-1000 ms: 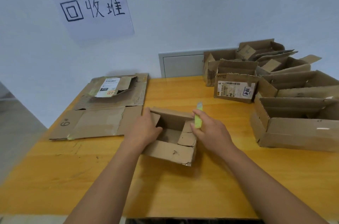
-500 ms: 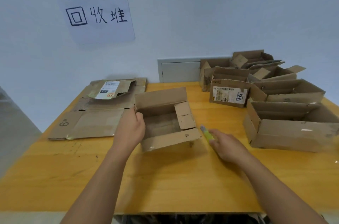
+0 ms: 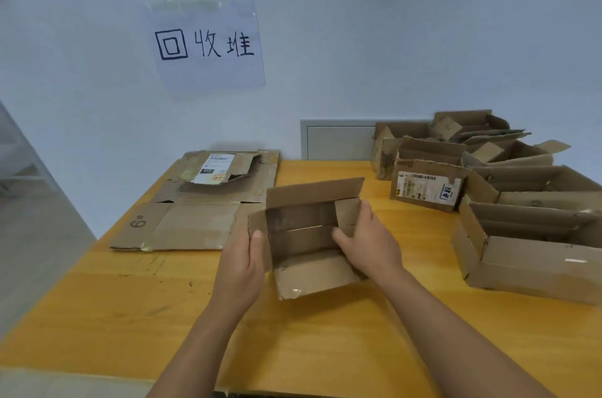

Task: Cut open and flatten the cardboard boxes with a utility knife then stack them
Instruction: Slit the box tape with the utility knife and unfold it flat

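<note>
The wide orange-yellow wooden table (image 3: 325,348) carries all the work. At its centre the small open brown cardboard box (image 3: 309,234) is held tilted, its mouth turned toward the viewer and its far flap raised toward twelve o'clock. The left hand (image 3: 242,267) grips the nine o'clock wall, thumb laid along the edge. The right hand (image 3: 368,241) grips the three o'clock wall, thumb hooked inside; no knife is seen in either hand or on the table.

The step in hand is judged to be the collapsing of this box. It is best done by the two side walls being pressed in opposite directions along the existing creases, so that the tube folds flat, not crumpled. If a taped seam holds, the knife is needed, and a seam along the bottom panel should be checked first. The flaps are best kept outward so that they do not jam inside.

At ten o'clock the pile of flattened brown cardboard sheets (image 3: 195,221) lies just beside the box; that is the likely stacking place, beneath the white paper sign with black handwritten characters (image 3: 208,46) on the wall. From one to three o'clock a crowd of open brown cardboard boxes (image 3: 527,234) is waiting, the nearest close enough to be knocked by the right elbow. A grey wall panel (image 3: 338,140) is seen at twelve o'clock.
</note>
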Demonstrator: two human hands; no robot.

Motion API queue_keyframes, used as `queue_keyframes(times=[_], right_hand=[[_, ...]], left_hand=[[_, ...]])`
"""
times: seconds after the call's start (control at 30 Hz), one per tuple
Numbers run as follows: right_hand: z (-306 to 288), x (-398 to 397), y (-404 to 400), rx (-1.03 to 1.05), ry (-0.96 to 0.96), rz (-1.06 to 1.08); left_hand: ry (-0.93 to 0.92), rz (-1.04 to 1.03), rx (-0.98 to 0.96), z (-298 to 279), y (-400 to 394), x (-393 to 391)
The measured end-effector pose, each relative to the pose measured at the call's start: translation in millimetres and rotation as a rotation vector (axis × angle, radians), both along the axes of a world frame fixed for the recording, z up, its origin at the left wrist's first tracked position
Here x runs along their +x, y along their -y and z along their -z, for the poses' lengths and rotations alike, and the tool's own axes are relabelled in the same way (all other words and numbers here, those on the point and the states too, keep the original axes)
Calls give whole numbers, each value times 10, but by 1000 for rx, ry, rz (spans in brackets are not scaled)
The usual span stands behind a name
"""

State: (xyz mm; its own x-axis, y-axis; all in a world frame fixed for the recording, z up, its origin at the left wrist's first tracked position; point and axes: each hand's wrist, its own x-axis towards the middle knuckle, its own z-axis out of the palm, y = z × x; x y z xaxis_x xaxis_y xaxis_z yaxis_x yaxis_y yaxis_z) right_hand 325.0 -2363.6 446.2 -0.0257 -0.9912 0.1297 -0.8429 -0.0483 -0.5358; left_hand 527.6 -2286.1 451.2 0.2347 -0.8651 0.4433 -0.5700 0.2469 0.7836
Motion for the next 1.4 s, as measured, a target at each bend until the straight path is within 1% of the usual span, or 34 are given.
queue_keyframes(times=[0.07,0.1,0.17,0.23,0.37,0.4,0.47,0.5,0.53,0.57,0.63,0.67,0.77,0.83,0.93,1.0,1.1,1.17,1.2,1.33,1.4], right_hand=[[18,-37,-33,23,92,-41],[35,-77,-55,44,168,-81],[77,-181,-133,51,373,-160],[117,-281,-229,75,535,-206],[185,-413,-365,285,681,-293],[173,-440,-362,337,750,-298],[141,-475,-304,418,906,-267],[112,-464,-272,447,966,-229],[67,-435,-241,470,1007,-174],[16,-389,-210,486,1007,-121],[-45,-307,-161,474,952,-88],[-79,-281,-148,433,952,-90],[-189,-305,-113,252,1098,-115],[-286,-334,-124,180,1163,-121],[-291,-298,-165,131,1141,-102],[-239,-267,-204,79,1039,-101],[-209,-210,-258,53,949,-139],[-195,-162,-262,39,922,-132],[-185,-140,-251,21,885,-107],[-181,-72,-200,-95,639,11],[-221,-47,-181,-146,618,49]], left_hand=[[-47,13,9,7,11,70],[-79,23,23,17,27,113],[-141,33,61,26,59,169],[-204,30,130,31,68,181],[-429,88,313,94,71,242],[-501,121,341,98,77,284],[-640,173,398,71,104,354],[-673,186,446,37,128,372],[-662,190,503,-15,147,366],[-605,190,554,-82,161,341],[-485,194,573,-187,181,287],[-466,203,534,-229,193,279],[-453,269,372,-324,216,352],[-465,311,280,-362,209,385],[-602,294,206,-359,198,311],[-632,208,196,-332,188,211],[-490,35,221,-274,193,80],[-424,-17,192,-234,202,19],[-407,-20,172,-221,202,-7],[-340,17,70,-191,198,-74],[-327,44,20,-217,180,-93]])
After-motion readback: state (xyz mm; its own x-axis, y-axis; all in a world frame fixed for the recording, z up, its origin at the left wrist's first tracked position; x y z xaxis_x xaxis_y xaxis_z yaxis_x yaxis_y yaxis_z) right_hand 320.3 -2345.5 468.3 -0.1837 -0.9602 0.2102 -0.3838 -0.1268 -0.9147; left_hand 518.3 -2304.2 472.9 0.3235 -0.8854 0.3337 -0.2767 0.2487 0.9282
